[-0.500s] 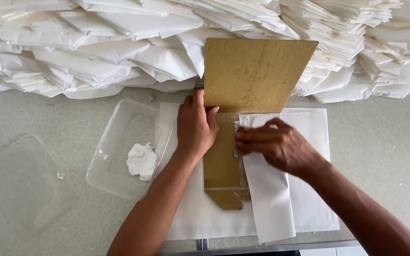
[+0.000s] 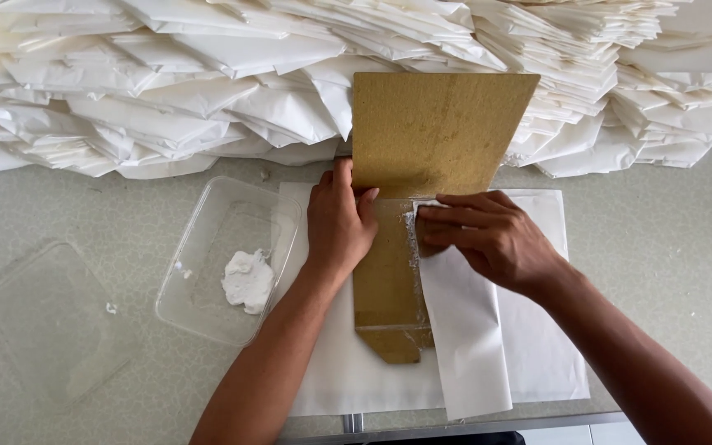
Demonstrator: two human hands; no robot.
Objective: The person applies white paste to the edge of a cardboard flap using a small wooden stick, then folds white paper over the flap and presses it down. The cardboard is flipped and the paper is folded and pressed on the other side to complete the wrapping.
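Clear tub [image 2: 208, 272] holds paste [image 2: 248, 280], probably.

Along the far side of the table [image 2: 661, 247] we see a deep heap of folded white paper bags [image 2: 166, 91], layered like shingles from edge to edge. To the left we find a clear plastic container [image 2: 208, 239] lying on the speckled grey-green surface, with a lump of white paste [image 2: 247, 280] inside it. Further left lies its clear plastic lid [image 2: 43, 317], flat and well apart from the container, with a small white fleck [image 2: 111, 308] beside it
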